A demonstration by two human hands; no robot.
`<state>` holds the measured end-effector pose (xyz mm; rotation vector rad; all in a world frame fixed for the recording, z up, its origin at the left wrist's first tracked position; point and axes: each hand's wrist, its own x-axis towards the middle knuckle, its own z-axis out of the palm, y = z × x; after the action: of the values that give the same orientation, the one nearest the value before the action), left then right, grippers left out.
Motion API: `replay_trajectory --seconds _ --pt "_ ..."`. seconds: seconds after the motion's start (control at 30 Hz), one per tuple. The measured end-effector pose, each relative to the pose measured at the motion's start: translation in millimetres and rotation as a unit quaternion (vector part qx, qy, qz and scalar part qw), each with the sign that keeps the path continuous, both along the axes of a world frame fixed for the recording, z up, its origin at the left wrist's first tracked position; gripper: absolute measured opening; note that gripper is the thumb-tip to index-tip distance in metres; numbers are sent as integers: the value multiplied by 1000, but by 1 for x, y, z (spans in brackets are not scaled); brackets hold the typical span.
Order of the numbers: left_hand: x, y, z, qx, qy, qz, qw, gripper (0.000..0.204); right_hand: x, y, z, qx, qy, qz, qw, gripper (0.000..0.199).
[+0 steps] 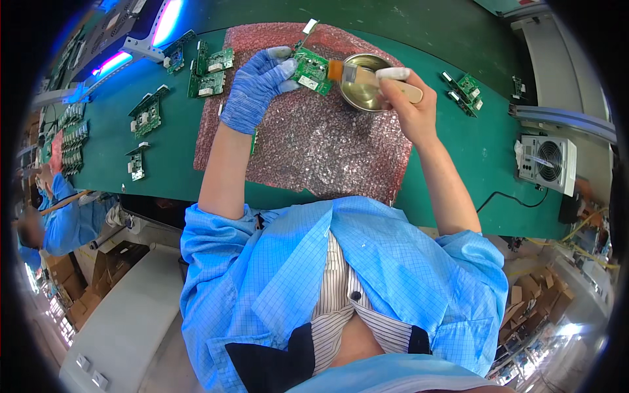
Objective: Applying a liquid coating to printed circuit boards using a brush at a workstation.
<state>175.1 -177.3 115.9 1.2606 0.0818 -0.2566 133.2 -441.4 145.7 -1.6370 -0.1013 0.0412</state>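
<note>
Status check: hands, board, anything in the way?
Left hand gripping green circuit board. Right hand holding brush, head at board's right edge, contact unclear. Metal bowl below brush; nothing seen between brush and board.

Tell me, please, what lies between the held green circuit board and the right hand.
Head view: an orange-bristled brush, over a round metal bowl.

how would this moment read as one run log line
left hand: gloved, holding green circuit board | right hand: holding brush, bristles by board, contact unclear | metal bowl: beneath brush | bubble wrap: below board
</note>
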Motion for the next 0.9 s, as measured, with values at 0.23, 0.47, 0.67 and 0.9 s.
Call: replay_trajectory --seconds 0.23,0.47,0.67,0.9 --pt "-1 -5 -6 -22 -2 54 998 32 -11 25 -12 -97 -19 -11 995 12" --pt "10 -6 -11 -28 -5 75 997 29 -4 33 -11 -134 -18 -11 991 11" --pt "71 12 -19 -60 -21 141 988 26 -6 26 -14 -26 -17 -59 998 8" --pt "181 65 -46 24 37 362 931 21 -11 15 -12 -29 -23 -129 991 12"
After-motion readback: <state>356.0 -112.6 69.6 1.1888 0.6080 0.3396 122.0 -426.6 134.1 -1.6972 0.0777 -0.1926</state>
